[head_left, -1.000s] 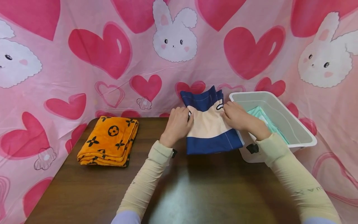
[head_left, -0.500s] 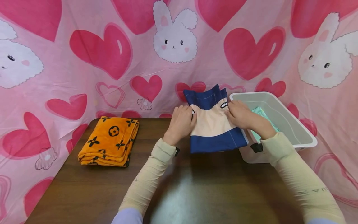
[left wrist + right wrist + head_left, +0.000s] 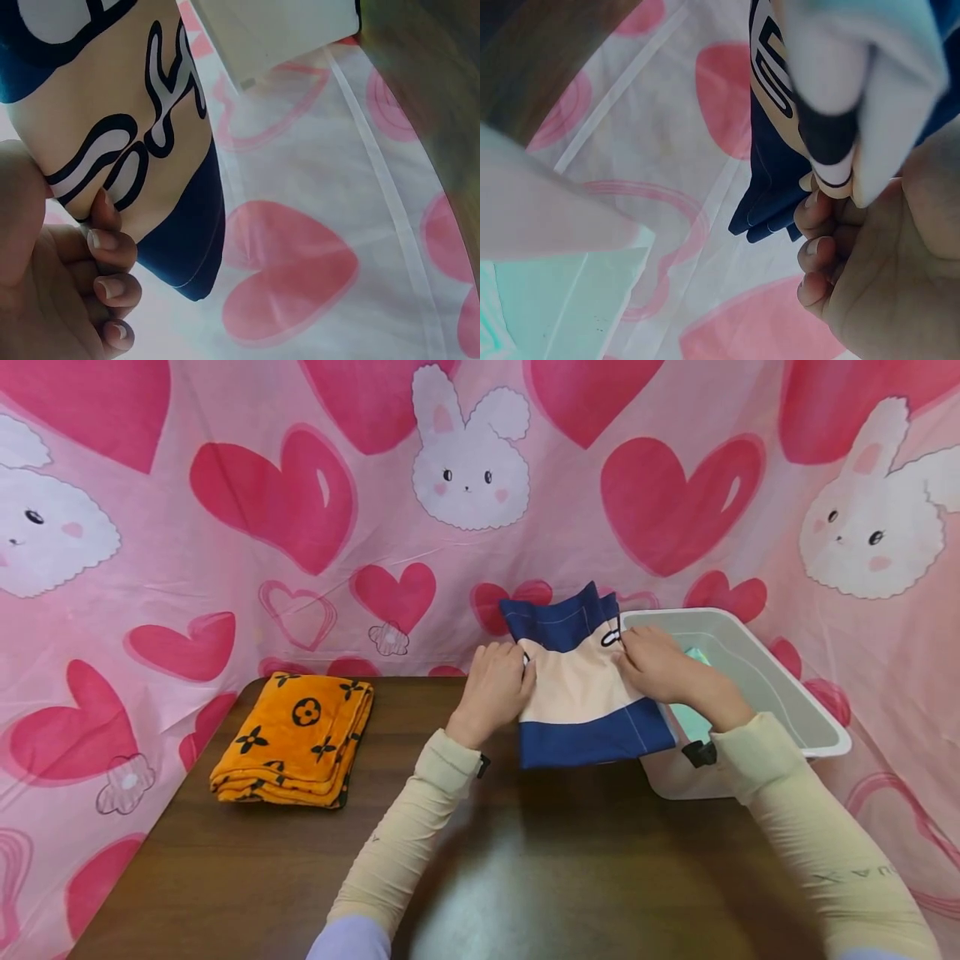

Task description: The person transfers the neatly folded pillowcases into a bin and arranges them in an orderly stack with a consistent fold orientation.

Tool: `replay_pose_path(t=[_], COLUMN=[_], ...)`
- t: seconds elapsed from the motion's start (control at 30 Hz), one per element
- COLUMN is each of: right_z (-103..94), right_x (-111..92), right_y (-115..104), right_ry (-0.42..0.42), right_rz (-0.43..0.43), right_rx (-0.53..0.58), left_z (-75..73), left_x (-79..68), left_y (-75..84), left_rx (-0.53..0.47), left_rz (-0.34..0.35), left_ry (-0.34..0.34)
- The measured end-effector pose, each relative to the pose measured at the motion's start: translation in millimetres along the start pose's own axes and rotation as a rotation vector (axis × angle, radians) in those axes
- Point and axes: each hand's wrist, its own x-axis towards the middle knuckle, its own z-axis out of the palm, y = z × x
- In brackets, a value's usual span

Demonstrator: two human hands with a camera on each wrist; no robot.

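A folded navy and cream cloth (image 3: 577,685) is held up over the back of the table, just left of the bin. My left hand (image 3: 495,689) pinches its left edge; in the left wrist view the fingers (image 3: 112,247) curl at the cream band, which carries black-outlined white lettering. My right hand (image 3: 671,672) pinches the opposite edge, near the bin's rim. In the right wrist view several layers gather at the fingertips (image 3: 815,246). The grey-white plastic bin (image 3: 795,693) stands at the right with a mint-green folded cloth (image 3: 693,722) inside, partly hidden behind my right wrist.
An orange folded blanket (image 3: 292,739) with black flower motifs lies on the left of the dark wooden table (image 3: 480,877). Pink fabric (image 3: 315,610) printed with hearts and rabbits hangs behind and around the table.
Both hands have carried the navy and cream cloth a little to the right, toward the bin. The orange blanket and the bin stay in place.
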Motion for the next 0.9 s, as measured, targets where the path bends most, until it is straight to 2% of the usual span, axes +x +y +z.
replay_pose_path(t=[0.4, 0.9], right_z=[-7.5, -16.2], right_x=[-2, -7], right_y=[4, 18], right_ry=[0.019, 0.033], right_rz=[-0.005, 0.033], right_rx=[-0.012, 0.010], left_z=[2.7, 6.8], left_x=[5.6, 14.9], left_y=[3.6, 8.6], left_rx=[-0.023, -0.050], left_rz=[0.001, -0.014], left_ry=[0.007, -0.007])
